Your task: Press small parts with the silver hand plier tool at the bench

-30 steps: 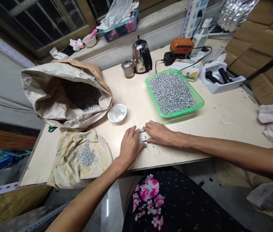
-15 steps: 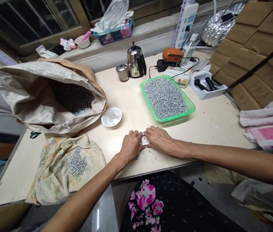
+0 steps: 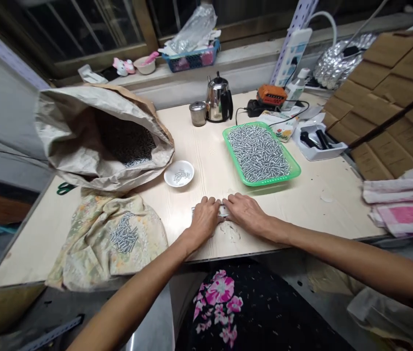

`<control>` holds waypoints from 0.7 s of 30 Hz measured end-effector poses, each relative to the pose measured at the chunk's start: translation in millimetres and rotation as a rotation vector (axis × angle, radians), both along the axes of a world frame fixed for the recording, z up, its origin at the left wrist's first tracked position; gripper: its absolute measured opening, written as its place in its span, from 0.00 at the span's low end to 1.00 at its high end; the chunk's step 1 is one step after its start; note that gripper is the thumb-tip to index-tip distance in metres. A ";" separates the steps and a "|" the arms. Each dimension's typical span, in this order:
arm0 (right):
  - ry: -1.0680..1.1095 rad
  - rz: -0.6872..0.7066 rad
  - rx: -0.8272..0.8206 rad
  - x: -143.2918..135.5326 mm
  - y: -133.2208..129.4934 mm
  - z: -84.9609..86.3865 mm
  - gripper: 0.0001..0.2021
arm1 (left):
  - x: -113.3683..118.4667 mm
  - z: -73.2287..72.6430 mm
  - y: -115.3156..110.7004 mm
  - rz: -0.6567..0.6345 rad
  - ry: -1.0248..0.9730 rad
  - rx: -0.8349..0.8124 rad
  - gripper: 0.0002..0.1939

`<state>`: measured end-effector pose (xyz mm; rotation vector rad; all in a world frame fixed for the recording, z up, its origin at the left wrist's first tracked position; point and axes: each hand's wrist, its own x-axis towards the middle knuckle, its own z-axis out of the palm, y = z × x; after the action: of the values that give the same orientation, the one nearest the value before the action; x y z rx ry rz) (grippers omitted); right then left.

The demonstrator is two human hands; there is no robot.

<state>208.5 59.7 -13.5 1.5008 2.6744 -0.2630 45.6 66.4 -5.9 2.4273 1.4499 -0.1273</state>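
Both the left hand and the right hand have their grip closed on a flat metal piece near the front edge of the worktop. Farther in sit a white bowl of metal pins and a green tray heaped with more; a kettle stands toward the back edge.

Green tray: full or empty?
Full, or close to it: small metal pieces hide the floor of the green tray, leaving mainly its rim showing. Can't tell how deep they go.
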 end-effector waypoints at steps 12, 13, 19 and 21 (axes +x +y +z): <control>0.358 0.141 0.172 -4.3 -18.9 -43.1 0.07 | -155.6 26.3 -51.5 0.562 -0.137 0.400 0.12; 0.417 0.141 0.183 -4.7 -18.2 -45.1 0.08 | -165.6 27.4 -60.0 0.605 -0.115 0.406 0.12; 0.523 0.168 0.310 -3.8 -18.9 -38.1 0.08 | -161.7 22.3 -88.4 0.725 -0.302 0.334 0.12; 0.504 0.167 0.327 -5.7 -20.7 -35.2 0.09 | -137.6 16.7 -83.8 0.726 -0.465 0.217 0.13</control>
<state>202.9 39.0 -48.7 1.4258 3.3637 -0.2268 -92.1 -17.3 10.8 1.7325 2.0458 0.7293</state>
